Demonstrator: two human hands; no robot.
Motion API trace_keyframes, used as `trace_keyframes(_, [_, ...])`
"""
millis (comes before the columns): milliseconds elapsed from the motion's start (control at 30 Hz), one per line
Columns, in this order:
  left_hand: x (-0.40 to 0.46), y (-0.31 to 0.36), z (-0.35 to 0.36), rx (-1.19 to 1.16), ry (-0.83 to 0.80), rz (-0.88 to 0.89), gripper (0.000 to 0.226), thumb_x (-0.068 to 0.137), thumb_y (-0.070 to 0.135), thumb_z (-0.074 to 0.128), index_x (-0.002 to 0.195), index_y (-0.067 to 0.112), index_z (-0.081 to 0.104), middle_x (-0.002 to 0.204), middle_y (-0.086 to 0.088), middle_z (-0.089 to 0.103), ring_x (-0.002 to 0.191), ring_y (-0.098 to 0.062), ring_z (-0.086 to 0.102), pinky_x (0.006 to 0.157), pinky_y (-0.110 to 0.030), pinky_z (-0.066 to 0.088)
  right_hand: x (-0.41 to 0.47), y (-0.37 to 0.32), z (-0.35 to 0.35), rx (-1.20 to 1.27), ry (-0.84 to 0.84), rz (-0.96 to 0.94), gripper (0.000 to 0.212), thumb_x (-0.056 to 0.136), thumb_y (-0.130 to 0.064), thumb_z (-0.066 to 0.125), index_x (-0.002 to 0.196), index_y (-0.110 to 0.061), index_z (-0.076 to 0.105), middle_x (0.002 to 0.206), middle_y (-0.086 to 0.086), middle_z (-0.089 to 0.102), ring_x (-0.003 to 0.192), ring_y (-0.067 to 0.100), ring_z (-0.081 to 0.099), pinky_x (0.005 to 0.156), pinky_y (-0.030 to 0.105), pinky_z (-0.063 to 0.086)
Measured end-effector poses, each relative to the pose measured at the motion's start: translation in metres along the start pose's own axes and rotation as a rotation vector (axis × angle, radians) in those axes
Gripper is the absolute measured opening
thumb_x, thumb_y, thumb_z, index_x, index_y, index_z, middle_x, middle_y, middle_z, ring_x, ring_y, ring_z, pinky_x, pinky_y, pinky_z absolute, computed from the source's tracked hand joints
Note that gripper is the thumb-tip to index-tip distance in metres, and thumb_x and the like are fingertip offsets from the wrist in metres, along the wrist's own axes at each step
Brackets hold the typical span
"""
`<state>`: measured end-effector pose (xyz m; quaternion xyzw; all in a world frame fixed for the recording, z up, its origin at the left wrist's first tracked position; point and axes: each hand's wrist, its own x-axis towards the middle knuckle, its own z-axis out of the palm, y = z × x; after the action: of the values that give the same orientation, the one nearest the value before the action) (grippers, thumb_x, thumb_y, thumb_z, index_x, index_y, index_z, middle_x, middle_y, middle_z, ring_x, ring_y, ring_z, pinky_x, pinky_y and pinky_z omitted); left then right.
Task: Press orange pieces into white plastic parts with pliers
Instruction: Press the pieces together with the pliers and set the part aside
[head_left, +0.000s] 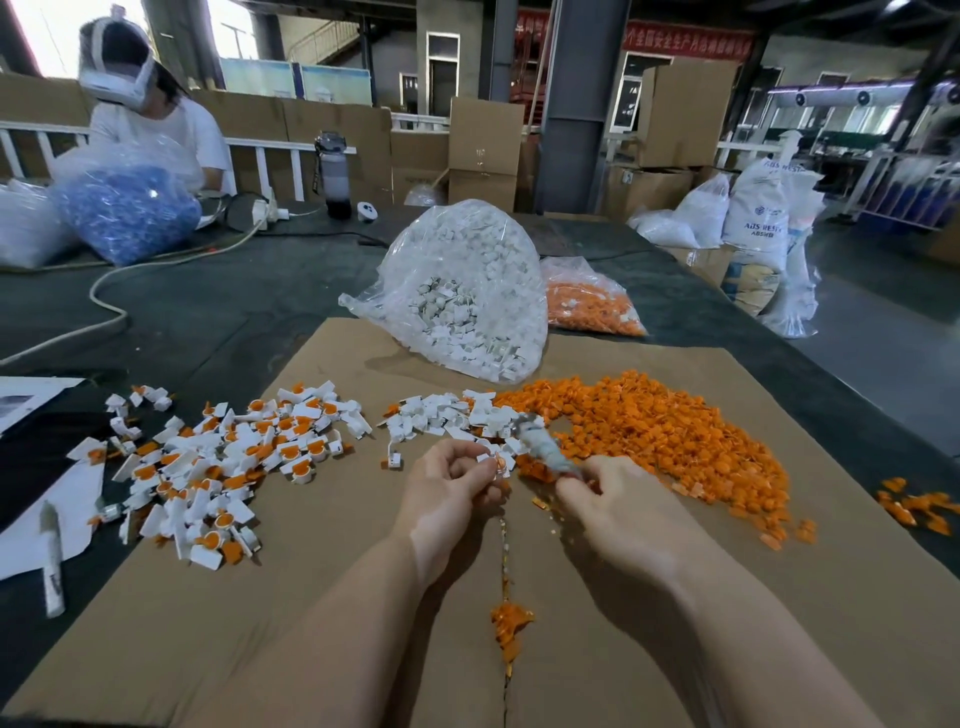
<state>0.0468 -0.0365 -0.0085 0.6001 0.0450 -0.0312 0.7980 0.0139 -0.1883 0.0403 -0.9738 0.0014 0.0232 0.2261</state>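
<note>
**Pressing 1 orange piece into 1 white part, mid-squeeze**

Left hand (451, 475) pinches a white part (491, 458) between thumb and fingertips, an orange piece (501, 462) seated in it, just above the near middle of the cardboard sheet (322, 561). Right hand (610, 493) is curled round the pliers (543, 447), grey and blurred; tool tip points at the pinched part, jaws too blurred to say if they touch it.

All places relative to the cardboard sheet:
- loose orange pile (654, 436) on its right half, right of the hands
- unfilled white parts (447, 418) at centre, just beyond the hands
- finished pile (218, 457) of white parts with orange inserts on its left edge, spilling off onto the dark table
- bag of white parts (457, 291) at its far edge, bag of orange pieces (592, 306) just beyond it to the right
- orange scraps (511, 623) along its centre seam, near side

Handling judgement: parts look light, small, rigid moulded plastic, probably smooth and easy to flick away. Best hold is by the flat white tab, keeping the round socket clear for the pliers. Thin tab could likely bend or snap under a skewed squeeze, so square the tool on the insert.
</note>
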Motion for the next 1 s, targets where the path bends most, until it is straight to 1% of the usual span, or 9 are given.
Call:
trace_keyframes(67, [0.0, 0.001, 0.001, -0.037, 0.015, -0.003, 0.007, 0.091, -0.002, 0.054, 0.096, 0.001, 0.051, 0.065, -0.012, 0.052, 0.046, -0.011, 0.051, 0.044, -0.02, 0.047, -0.003, -0.008, 0.001, 0.091, -0.107, -0.035, 0.032, 0.096, -0.036, 0.04, 0.072, -0.015, 0.046, 0.075, 0.004, 0.044, 0.066, 0.019, 0.043, 0.053, 0.03, 0.026])
trace_keyframes(200, [0.002, 0.002, -0.001, -0.036, 0.034, 0.003, 0.012, 0.092, -0.001, 0.052, 0.104, -0.003, 0.049, 0.069, -0.013, 0.053, 0.049, -0.012, 0.05, 0.048, -0.022, 0.049, -0.005, -0.014, -0.002, 0.219, -0.212, -0.012, 0.035, 0.096, -0.031, 0.043, 0.067, -0.012, 0.04, 0.058, 0.002, 0.034, 0.049, 0.015, 0.03, 0.052, 0.031, 0.023])
trace_keyframes(267, [0.003, 0.002, -0.001, -0.026, 0.04, 0.003, 0.015, 0.093, -0.001, 0.05, 0.107, -0.004, 0.049, 0.069, -0.012, 0.053, 0.051, -0.012, 0.05, 0.05, -0.024, 0.049, -0.006, -0.015, -0.004, 0.269, -0.258, 0.008, 0.032, 0.095, -0.028, 0.044, 0.068, -0.012, 0.043, 0.059, 0.005, 0.036, 0.048, 0.016, 0.03, 0.053, 0.03, 0.024])
trace_keyframes(367, [0.005, 0.002, -0.001, -0.016, 0.062, 0.002, 0.014, 0.093, -0.001, 0.049, 0.107, -0.005, 0.05, 0.068, -0.011, 0.053, 0.049, -0.011, 0.049, 0.048, -0.022, 0.049, -0.006, -0.016, -0.005, 0.311, -0.304, 0.012, 0.029, 0.094, -0.023, 0.043, 0.068, -0.012, 0.043, 0.067, 0.011, 0.04, 0.055, 0.02, 0.033, 0.056, 0.032, 0.024])
trace_keyframes(433, [0.005, 0.002, -0.001, -0.011, 0.077, 0.0, 0.013, 0.093, -0.002, 0.049, 0.106, -0.005, 0.049, 0.067, -0.01, 0.054, 0.047, -0.009, 0.049, 0.046, -0.02, 0.049, -0.005, -0.016, -0.004, 0.303, -0.316, 0.004, 0.028, 0.094, -0.024, 0.042, 0.068, -0.012, 0.041, 0.069, 0.011, 0.04, 0.058, 0.02, 0.035, 0.058, 0.032, 0.025])
trace_keyframes(567, [0.007, 0.001, -0.001, -0.016, 0.106, 0.002, 0.008, 0.093, -0.003, 0.049, 0.101, -0.002, 0.049, 0.064, -0.009, 0.053, 0.04, -0.005, 0.049, 0.042, -0.018, 0.046, -0.003, -0.016, -0.001, 0.277, -0.334, -0.003, 0.026, 0.094, -0.029, 0.039, 0.075, -0.013, 0.045, 0.073, 0.01, 0.047, 0.065, 0.02, 0.043, 0.062, 0.034, 0.031])
trace_keyframes(767, [0.01, -0.002, 0.0, -0.028, 0.115, -0.008, 0.005, 0.093, -0.002, 0.049, 0.093, 0.003, 0.05, 0.06, -0.006, 0.054, 0.04, -0.005, 0.05, 0.044, -0.022, 0.049, -0.004, -0.017, -0.001, 0.279, -0.345, 0.007, 0.026, 0.095, -0.03, 0.038, 0.076, -0.015, 0.046, 0.074, 0.008, 0.05, 0.066, 0.019, 0.046, 0.062, 0.032, 0.033])
trace_keyframes(900, [0.011, -0.004, -0.001, -0.007, 0.121, 0.0, 0.005, 0.093, 0.0, 0.05, 0.091, 0.004, 0.051, 0.062, -0.007, 0.055, 0.042, -0.005, 0.051, 0.042, -0.018, 0.046, -0.004, -0.02, 0.004, 0.183, -0.268, -0.032, 0.032, 0.097, -0.036, 0.039, 0.073, -0.014, 0.041, 0.07, 0.003, 0.043, 0.061, 0.017, 0.04, 0.056, 0.03, 0.029])
trace_keyframes(1000, [0.012, -0.005, -0.002, -0.002, 0.13, 0.002, 0.006, 0.092, 0.001, 0.052, 0.09, 0.006, 0.053, 0.062, -0.006, 0.055, 0.043, -0.004, 0.051, 0.042, -0.017, 0.045, -0.002, -0.021, 0.01, 0.136, -0.207, -0.015, 0.031, 0.097, -0.042, 0.039, 0.075, -0.02, 0.04, 0.072, -0.003, 0.043, 0.061, 0.013, 0.04, 0.053, 0.027, 0.029])
